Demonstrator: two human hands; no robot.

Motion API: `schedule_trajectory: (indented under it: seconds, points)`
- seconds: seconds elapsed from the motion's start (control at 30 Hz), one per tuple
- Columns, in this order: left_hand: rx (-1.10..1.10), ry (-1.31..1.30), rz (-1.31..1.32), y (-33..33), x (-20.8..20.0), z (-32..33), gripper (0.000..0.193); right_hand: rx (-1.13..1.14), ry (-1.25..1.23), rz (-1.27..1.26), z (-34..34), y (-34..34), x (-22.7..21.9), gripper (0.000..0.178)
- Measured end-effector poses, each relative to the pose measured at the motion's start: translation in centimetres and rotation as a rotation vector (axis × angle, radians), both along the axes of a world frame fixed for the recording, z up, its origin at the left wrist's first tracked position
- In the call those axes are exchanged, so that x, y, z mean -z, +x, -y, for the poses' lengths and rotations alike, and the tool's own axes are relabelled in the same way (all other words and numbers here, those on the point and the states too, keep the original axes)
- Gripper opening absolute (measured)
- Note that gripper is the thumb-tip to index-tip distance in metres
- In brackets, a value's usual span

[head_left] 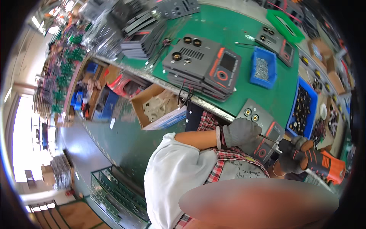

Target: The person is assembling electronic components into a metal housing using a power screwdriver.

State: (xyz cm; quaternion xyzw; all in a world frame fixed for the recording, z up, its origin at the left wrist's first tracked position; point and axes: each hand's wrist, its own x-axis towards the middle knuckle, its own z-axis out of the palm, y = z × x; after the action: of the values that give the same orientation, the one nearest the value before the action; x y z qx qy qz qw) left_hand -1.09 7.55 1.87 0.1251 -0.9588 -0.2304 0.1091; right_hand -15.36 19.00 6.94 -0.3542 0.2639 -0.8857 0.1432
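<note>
My right hand (291, 160), in a dark grey glove, grips an orange and black electric screwdriver (324, 166). Its long thin bit (268, 138) points left toward my other hand. My left hand (243, 132), gloved in grey too, is closed beside the bit's tip, over a grey front panel (248, 108). Whatever those fingers pinch is hidden. That panel lies at the bench's near edge, with brass-coloured round sockets, a dark display window and orange markings. Farther back, similar panels (204, 61) are piled in a stack.
A blue tray of small screws (263, 76) sits on the green bench (217, 23); a blue bin (316, 97) of dark parts stands to its right. More panels (143, 40) are stacked at the far left. Below the bench edge is an open cardboard box (143, 101).
</note>
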Motion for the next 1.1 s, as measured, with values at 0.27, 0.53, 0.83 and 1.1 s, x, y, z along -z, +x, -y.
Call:
schedule_trajectory:
  seconds: [0.27,0.53,0.83,1.1]
  points:
    - [-0.445,-0.262,-0.753,10.6,-5.7,9.6,0.018,-0.007,0.025,0.004,1.3,-0.6,-0.8,0.05]
    - [-1.207,-0.201,-0.061,16.9,-2.3,33.0,0.029,0.261,0.273,-0.017,1.0,-1.1,-0.2,0.039]
    - [-1.021,-0.38,0.731,15.1,5.2,42.6,0.02,0.133,0.35,-0.082,0.8,-0.8,-0.8,0.036]
    - [-1.137,-0.434,0.374,13.7,2.5,42.2,0.025,0.209,0.344,-0.017,2.7,0.1,-1.6,0.039]
